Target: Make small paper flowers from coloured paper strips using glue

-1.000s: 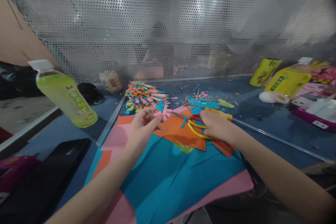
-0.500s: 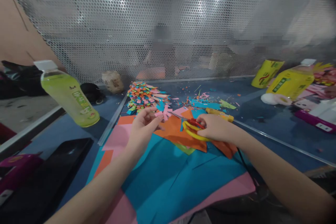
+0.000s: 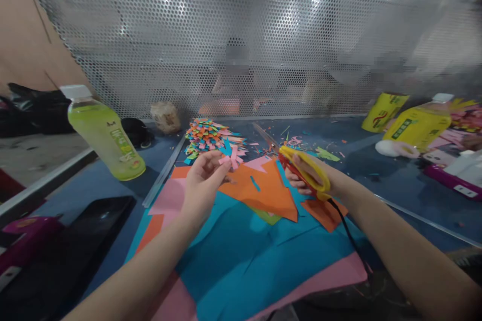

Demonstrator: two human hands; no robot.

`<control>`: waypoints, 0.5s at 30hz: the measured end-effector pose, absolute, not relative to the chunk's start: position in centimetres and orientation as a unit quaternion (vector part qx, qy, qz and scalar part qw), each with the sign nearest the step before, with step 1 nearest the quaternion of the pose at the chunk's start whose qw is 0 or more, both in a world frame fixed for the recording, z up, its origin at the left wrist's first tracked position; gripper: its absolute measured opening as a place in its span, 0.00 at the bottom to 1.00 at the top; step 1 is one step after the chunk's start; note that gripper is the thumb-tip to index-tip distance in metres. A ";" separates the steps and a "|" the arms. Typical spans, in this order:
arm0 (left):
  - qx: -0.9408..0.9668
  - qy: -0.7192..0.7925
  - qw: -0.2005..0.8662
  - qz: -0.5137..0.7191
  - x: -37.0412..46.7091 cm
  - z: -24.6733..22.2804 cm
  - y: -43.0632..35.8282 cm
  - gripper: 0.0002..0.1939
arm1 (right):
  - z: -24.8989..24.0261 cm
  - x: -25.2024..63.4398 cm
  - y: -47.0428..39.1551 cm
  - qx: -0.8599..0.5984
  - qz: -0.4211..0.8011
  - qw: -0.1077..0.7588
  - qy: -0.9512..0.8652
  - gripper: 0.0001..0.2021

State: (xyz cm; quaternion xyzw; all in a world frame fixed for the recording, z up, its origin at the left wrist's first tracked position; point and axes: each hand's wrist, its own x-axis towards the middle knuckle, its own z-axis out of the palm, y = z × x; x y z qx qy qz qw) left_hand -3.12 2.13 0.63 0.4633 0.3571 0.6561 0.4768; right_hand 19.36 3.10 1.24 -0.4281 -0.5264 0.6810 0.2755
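Observation:
My left hand (image 3: 207, 173) pinches a small fringed pink paper piece (image 3: 234, 159) between thumb and fingers, above the orange sheet. Blue paper strips (image 3: 226, 147) stick up just behind it. My right hand (image 3: 299, 178) is closed on scissors with yellow and red handles (image 3: 305, 168), their blades pointing up and left, clear of the pink piece. From the rear of the handles a black cord (image 3: 344, 225) trails down; its attachment is unclear. Under both hands lie orange paper (image 3: 263, 190) and blue paper (image 3: 259, 261). A layered multicoloured paper cone (image 3: 206, 138) is behind my left hand.
A green drink bottle (image 3: 107, 135) and a black phone (image 3: 71, 251) are at left. Paper scraps (image 3: 293, 141) lie behind the sheets. At right are a yellow bottle (image 3: 419, 123) and a yellow can (image 3: 383, 113). A perforated metal panel (image 3: 211, 25) spans the back.
My right hand has raised and turned the scissors, swinging the blades up and away from the pink piece. My left hand keeps its pinch. A small blue strip shows on the orange sheet.

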 end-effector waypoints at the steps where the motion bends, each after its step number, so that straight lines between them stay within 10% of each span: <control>1: 0.458 0.356 0.477 0.661 -3.2 0.7 2.1 0.15 | 1.3 19.4 2.9 -0.384 0.703 0.272 -0.534 0.30; 15: 0.430 0.339 0.447 0.707 -4.3 1.2 2.7 0.13 | 2.1 20.4 1.5 -0.261 0.717 0.115 -0.636 0.32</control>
